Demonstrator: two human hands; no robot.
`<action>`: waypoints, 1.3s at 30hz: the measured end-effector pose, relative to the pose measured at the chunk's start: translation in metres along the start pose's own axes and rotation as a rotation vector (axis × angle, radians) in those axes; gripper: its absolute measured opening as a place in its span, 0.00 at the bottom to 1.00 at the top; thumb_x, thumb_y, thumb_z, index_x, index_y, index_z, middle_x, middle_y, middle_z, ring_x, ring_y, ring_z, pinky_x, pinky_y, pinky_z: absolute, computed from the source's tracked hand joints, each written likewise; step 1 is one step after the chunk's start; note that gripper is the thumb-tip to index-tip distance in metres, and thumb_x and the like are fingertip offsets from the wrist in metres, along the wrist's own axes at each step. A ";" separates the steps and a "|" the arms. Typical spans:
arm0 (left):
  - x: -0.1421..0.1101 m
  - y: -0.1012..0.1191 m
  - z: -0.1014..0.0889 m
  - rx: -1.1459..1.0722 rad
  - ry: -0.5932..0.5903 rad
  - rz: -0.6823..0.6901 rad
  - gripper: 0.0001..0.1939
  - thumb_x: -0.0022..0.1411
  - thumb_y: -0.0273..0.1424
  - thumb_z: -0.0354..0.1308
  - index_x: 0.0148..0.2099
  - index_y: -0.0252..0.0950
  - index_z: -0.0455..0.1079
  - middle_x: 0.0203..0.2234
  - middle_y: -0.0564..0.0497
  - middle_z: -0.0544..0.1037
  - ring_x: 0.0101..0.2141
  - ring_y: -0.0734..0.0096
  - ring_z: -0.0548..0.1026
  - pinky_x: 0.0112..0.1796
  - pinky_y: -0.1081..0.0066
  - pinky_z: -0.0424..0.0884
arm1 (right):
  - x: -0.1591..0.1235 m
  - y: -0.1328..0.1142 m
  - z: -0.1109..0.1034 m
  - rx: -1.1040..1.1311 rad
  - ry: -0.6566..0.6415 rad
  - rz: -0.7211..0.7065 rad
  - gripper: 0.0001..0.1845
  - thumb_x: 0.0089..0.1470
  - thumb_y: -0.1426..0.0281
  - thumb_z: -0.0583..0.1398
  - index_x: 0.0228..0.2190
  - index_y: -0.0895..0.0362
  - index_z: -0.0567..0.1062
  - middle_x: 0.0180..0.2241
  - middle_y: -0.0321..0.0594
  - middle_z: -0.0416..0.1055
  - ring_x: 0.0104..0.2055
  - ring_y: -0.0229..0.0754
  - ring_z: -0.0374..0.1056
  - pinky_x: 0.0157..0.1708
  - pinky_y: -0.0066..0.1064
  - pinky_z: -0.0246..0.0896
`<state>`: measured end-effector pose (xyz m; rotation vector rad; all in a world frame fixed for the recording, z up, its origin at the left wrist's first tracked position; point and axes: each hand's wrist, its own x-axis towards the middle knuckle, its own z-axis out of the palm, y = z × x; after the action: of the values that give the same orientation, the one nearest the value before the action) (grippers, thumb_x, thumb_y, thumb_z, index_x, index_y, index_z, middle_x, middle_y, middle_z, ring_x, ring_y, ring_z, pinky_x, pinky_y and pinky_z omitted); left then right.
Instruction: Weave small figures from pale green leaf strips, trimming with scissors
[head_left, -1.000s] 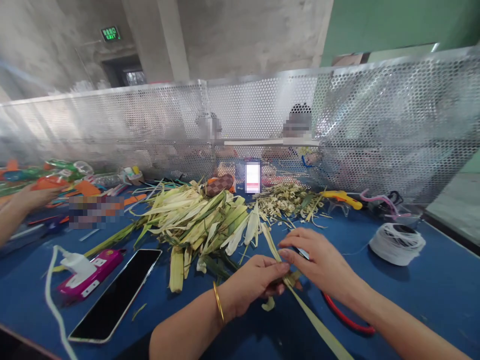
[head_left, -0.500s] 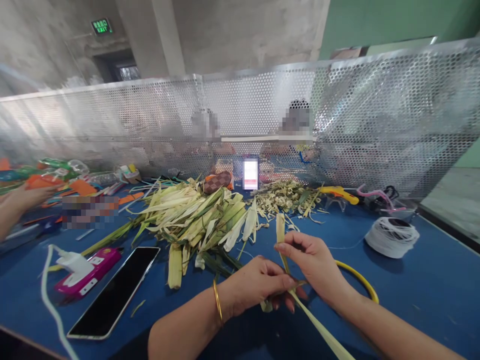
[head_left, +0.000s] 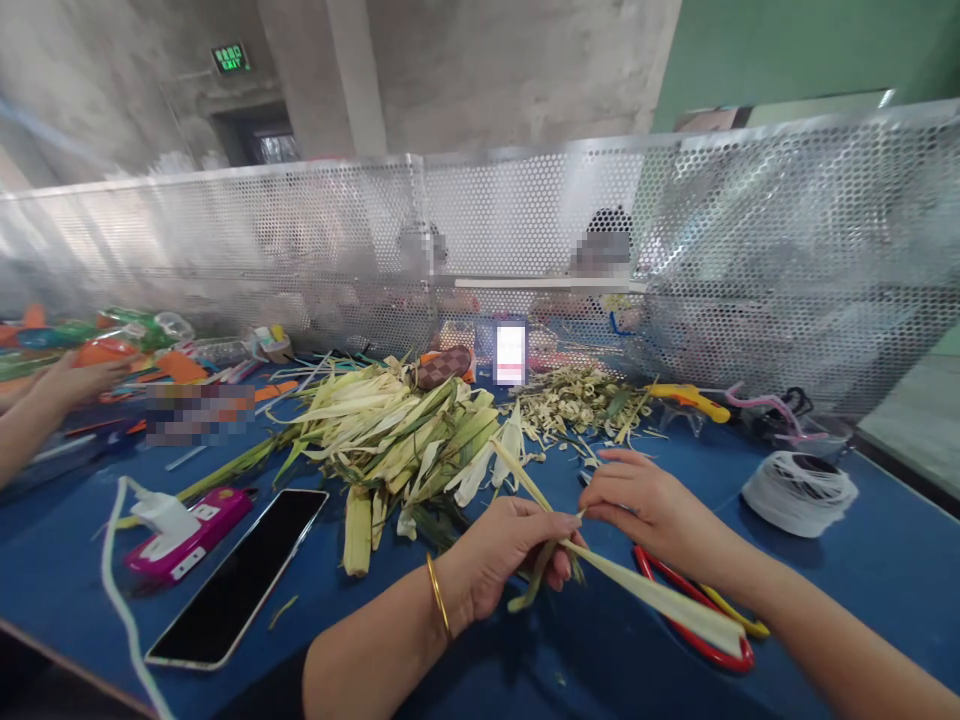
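My left hand [head_left: 504, 560], with a gold bangle on its wrist, is closed on crossed pale corn husk strips [head_left: 660, 595]. One strip end points up and left towards the pile; the longer one runs right and down. My right hand [head_left: 637, 505] pinches a small bit of husk beside the left thumb. Under the right forearm lie scissors with red and yellow handles [head_left: 694, 640]; their blades are mostly hidden by the hand. Ahead is a heap of green and cream corn husks [head_left: 397, 430], with curled husk scraps [head_left: 577, 405] behind it.
On the left lie a black-screened phone [head_left: 244, 575] and a magenta power strip [head_left: 191, 535] with a white plug and cable. A white thread roll [head_left: 799, 492] stands at right, near a yellow tool [head_left: 690, 400]. A co-worker's hands [head_left: 71, 385] hold orange material. A perforated metal screen [head_left: 525, 215] runs behind.
The short strip end, upright half a second ago, now leans left, and the long strip has swung further right. My right hand has let go of the upright end and pinches near the left thumb.
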<state>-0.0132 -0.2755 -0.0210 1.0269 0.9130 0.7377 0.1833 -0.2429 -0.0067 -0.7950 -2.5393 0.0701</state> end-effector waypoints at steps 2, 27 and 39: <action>0.000 -0.001 0.001 0.023 0.014 0.013 0.17 0.46 0.42 0.63 0.22 0.30 0.72 0.12 0.53 0.70 0.15 0.79 0.64 0.24 0.75 0.60 | 0.000 0.000 0.004 -0.176 0.114 -0.034 0.13 0.61 0.74 0.52 0.30 0.55 0.74 0.26 0.34 0.74 0.31 0.37 0.69 0.55 0.44 0.50; -0.003 0.011 -0.001 -0.297 0.105 0.259 0.13 0.44 0.33 0.66 0.33 0.29 0.76 0.29 0.44 0.80 0.34 0.66 0.76 0.42 0.69 0.67 | 0.003 -0.056 0.019 0.056 0.169 0.403 0.17 0.59 0.61 0.53 0.23 0.53 0.75 0.22 0.36 0.72 0.25 0.41 0.67 0.24 0.30 0.58; 0.001 0.004 0.001 -0.258 0.135 0.214 0.15 0.40 0.35 0.69 0.29 0.29 0.76 0.24 0.47 0.77 0.30 0.69 0.74 0.41 0.68 0.66 | 0.002 -0.059 0.051 0.096 0.188 0.279 0.18 0.59 0.70 0.51 0.18 0.55 0.66 0.19 0.35 0.67 0.25 0.39 0.63 0.29 0.29 0.56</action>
<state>-0.0126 -0.2738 -0.0172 0.8607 0.8046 1.0861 0.1278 -0.2866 -0.0400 -1.0597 -2.2187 0.1964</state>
